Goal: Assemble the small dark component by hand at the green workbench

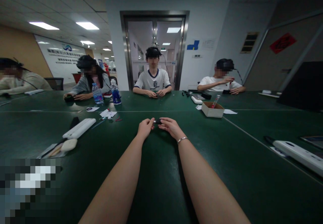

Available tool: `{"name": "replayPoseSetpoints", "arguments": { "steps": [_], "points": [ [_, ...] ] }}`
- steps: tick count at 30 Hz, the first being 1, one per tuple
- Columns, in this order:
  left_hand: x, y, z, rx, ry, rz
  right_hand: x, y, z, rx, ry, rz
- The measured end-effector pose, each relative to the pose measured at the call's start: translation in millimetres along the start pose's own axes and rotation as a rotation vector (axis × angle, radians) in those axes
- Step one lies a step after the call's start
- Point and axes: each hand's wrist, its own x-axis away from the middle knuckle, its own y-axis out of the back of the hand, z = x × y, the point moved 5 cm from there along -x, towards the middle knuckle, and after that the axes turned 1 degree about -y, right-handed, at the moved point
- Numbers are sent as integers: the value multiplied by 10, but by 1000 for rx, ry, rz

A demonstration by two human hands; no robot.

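Observation:
Both my arms stretch out over a dark green table (pixel 161 170). My left hand (pixel 145 127) and my right hand (pixel 169 126) meet at the fingertips around a small black object (pixel 157 121), each pinching one end of it just above the tabletop. What the object is cannot be made out. A thin bracelet (pixel 182 139) sits on my right wrist.
A white power strip (pixel 79 128) lies to the left, another (pixel 300 154) at the right. A small cardboard box (pixel 212 109) stands ahead to the right, two water bottles (pixel 98 94) and paper scraps (pixel 108 113) ahead to the left. Several people sit around the far side.

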Motion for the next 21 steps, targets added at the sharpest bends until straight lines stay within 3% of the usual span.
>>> {"name": "replayPoseSetpoints", "arguments": {
  "steps": [10,21],
  "points": [
    [71,40,-84,11,51,0,0,0,-4,6,3,29],
    [28,39,-56,-14,-3,-47,4,-1,-2,21,12,53]
  ]
}}
